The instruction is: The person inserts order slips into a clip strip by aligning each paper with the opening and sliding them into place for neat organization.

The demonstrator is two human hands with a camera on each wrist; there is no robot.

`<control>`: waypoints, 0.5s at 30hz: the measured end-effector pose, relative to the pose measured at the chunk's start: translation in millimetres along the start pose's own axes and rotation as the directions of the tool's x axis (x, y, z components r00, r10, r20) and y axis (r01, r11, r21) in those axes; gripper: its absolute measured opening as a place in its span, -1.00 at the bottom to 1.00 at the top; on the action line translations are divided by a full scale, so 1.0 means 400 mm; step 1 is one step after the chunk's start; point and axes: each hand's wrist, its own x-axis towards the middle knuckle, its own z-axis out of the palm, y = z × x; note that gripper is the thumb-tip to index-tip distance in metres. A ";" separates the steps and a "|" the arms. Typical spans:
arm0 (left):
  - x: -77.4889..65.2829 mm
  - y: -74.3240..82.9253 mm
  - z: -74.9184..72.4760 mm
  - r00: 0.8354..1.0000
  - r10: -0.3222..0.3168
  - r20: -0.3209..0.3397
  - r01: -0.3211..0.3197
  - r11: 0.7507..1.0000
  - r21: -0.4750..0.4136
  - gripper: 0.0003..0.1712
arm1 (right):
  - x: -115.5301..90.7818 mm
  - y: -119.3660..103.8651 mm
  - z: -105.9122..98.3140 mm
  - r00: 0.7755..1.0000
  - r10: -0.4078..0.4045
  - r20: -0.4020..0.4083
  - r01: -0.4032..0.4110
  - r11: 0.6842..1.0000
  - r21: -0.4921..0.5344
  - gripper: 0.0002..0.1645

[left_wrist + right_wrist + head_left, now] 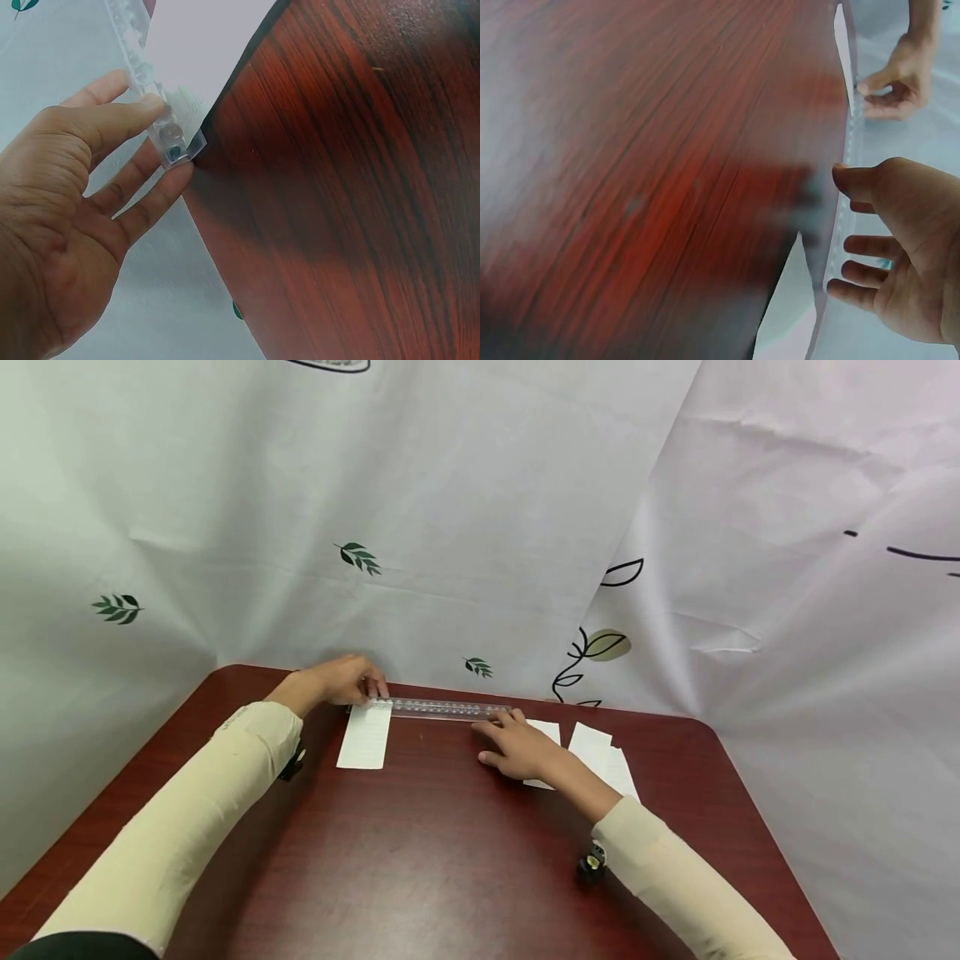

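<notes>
A long clear plastic strip (450, 707) with a row of round bumps lies along the table's far edge. My left hand (347, 680) pinches its left end, the thumb on the bumps and fingers at the far side and end, as the left wrist view shows. A white paper slip (365, 739) runs from that end toward me, its top edge at the strip. My right hand (521, 749) rests at the strip's right end, fingertips (853, 246) touching it and thumb spread apart. Another paper slip (543, 731) lies partly hidden under this hand.
More white paper slips (600, 756) lie overlapping right of my right hand, partly behind the forearm. The dark red wooden table (420, 860) meets a white cloth backdrop (480, 527) with printed leaves behind its far edge.
</notes>
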 end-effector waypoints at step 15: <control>-0.003 -0.010 0.001 1.000 0.014 -0.011 -0.014 1.000 -0.003 -0.61 | -0.029 0.172 0.063 0.998 -0.010 -0.068 0.012 1.000 0.023 -0.35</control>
